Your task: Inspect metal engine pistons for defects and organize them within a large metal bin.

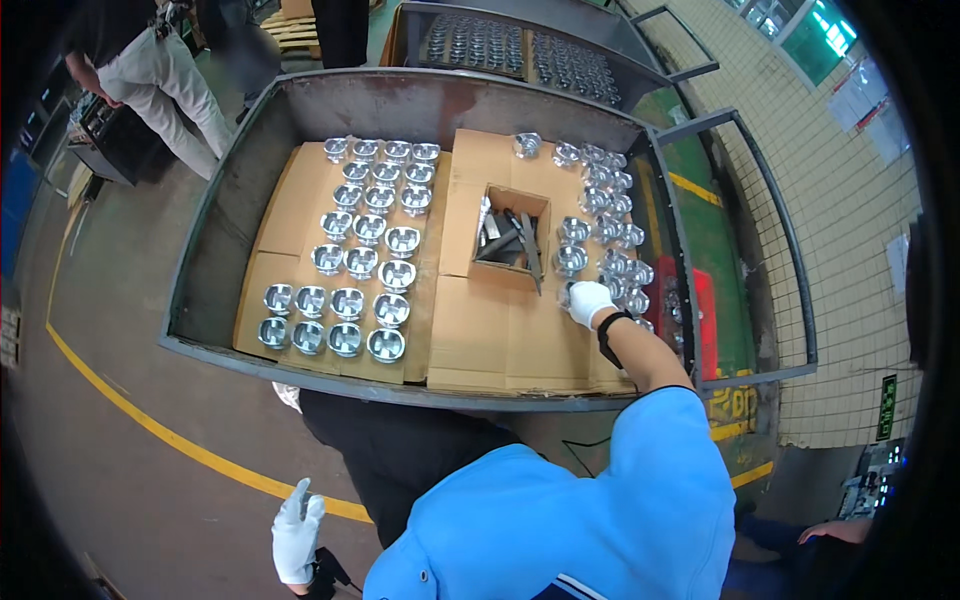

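The workshop has a grey floor (110,290) with a yellow line (170,420) running across it, and a pale tiled wall (755,125) stands on the right. At the far left I see another person (165,85) in light trousers, and at the far side a second cart (635,50) carries more rows of metal parts (475,45).

In front of the worker is a grey metal cart (475,395), lined with cardboard (490,345). Shiny pistons (362,263) stand in rows on its left half; more pistons crowd along the right side. Between the two groups sits a small open box (512,275) of dark and grey pieces (505,240), one leaning out over the near edge.

The right hand (588,302), white-gloved, with a black wristband (609,338), is on a piston (565,294) at the near left of the right group; I cannot tell whether it is clamped. The left hand (297,537), also gloved, hangs outside the cart at the near left, fingers slightly apart and empty. The two hands are well apart.
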The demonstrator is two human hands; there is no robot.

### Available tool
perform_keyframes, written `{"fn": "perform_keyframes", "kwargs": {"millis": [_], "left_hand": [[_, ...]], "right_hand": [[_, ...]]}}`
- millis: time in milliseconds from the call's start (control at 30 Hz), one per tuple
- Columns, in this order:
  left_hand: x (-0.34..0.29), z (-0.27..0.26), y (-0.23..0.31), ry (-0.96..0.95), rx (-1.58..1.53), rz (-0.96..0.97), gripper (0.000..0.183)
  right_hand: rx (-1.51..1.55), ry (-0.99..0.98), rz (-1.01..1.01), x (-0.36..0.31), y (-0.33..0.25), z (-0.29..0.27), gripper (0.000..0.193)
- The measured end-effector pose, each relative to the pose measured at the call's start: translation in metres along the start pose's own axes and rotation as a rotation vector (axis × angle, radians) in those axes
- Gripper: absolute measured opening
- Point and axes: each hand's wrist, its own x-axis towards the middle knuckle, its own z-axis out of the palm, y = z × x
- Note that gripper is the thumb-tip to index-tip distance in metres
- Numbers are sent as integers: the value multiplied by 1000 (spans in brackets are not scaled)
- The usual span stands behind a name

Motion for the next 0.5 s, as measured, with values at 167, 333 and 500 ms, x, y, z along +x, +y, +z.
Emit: {"fn": "perform_keyframes", "kwargs": {"millis": [167,333,500], "left_hand": [[37,12,19,21,63,266,44],[44,3,69,-90,33,351,47],[43,9,89,-36,36,501,40]], "right_hand": [[84,-127,2,-18,-23,-25,34],[612,-210,10,-70,-30,-111,37],[1546,-96,-108,-144,-75,-162,16]]}}
